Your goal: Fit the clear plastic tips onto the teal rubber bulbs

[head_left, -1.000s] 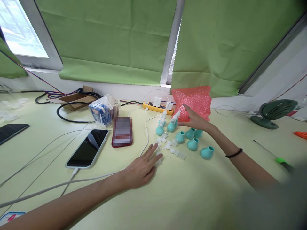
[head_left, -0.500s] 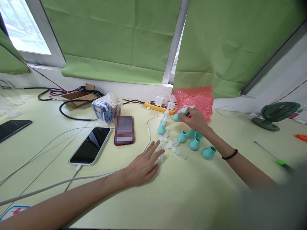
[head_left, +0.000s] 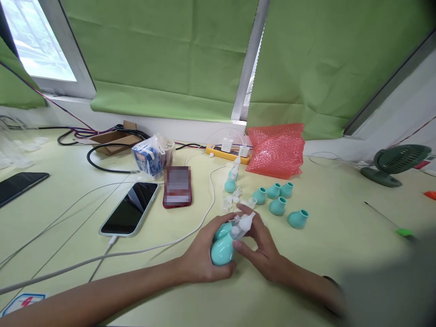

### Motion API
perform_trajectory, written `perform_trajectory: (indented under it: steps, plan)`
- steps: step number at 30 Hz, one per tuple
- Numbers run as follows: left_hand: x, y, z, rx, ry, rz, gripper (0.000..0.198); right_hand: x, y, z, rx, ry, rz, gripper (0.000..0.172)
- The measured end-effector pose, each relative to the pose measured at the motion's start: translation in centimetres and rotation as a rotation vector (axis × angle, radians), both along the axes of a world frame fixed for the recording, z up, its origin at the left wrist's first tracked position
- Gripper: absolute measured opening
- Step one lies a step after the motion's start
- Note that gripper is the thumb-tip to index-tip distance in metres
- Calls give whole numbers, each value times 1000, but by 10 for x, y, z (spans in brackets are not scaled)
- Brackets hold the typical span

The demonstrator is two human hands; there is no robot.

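My left hand (head_left: 204, 254) is wrapped round two teal rubber bulb aspirators, held just above the table; the front bulb (head_left: 222, 251) hides part of the rear one (head_left: 223, 230). Translucent white nozzles (head_left: 244, 222) stick out of them, up to the right. My right hand (head_left: 264, 252) closes round the nozzle side, thumb by the front bulb's neck and forefinger behind the tips. Its exact contact is partly hidden. Beyond the hands are loose clear plastic pieces (head_left: 235, 196) and two bulbs fitted with nozzles (head_left: 230, 185). Several open-necked teal bulbs (head_left: 277, 206) stand to the right.
A white cable (head_left: 163, 246) crosses the table at left, near a light-cased phone (head_left: 131, 209) and a red phone (head_left: 177, 187). At the back are a wrapped packet (head_left: 150, 159), a yellow power strip (head_left: 218, 151) and a pink bubble-wrap bag (head_left: 275, 152). A green fan (head_left: 402, 159) and a screwdriver (head_left: 403, 231) are at right.
My right hand has come from the back of the table towards me with a nozzle-fitted bulb. My left hand has left the table top and now grips two bulbs.
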State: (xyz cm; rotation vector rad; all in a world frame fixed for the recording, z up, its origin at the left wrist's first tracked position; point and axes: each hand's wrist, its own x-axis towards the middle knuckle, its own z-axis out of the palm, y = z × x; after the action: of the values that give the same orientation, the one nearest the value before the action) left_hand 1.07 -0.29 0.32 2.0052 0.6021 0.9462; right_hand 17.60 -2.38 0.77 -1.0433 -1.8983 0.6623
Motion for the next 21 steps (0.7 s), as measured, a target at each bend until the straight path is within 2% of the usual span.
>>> perform_trajectory:
  steps: [2, 4, 5, 8, 10, 15, 18, 21]
  plan:
    - [0, 3, -2, -49, -9, -7, 68, 8, 8, -8, 27, 93, -45, 44]
    - [-2, 4, -1, -132, -5, -50, 58, 14, 15, -12, 0, 163, -65, 22]
    - [-3, 4, 1, -182, -7, -72, 52, 16, 17, -13, -37, 179, -60, 19]
    - [-4, 6, 5, -308, -28, -113, 33, 15, 19, -16, -126, 153, -17, 39]
    - [-3, 8, 6, -406, -51, -121, 28, 11, 19, -17, -227, 184, -38, 44]
    - [-2, 15, -8, -722, -185, -215, 36, 3, 24, -19, -646, 547, -53, 45]
    - [-3, 17, -13, -761, -206, -252, 41, 6, 31, -17, -866, 718, 17, 49]
    - [-3, 17, -9, -748, -168, -286, 40, 11, 36, -13, -841, 822, 8, 45]
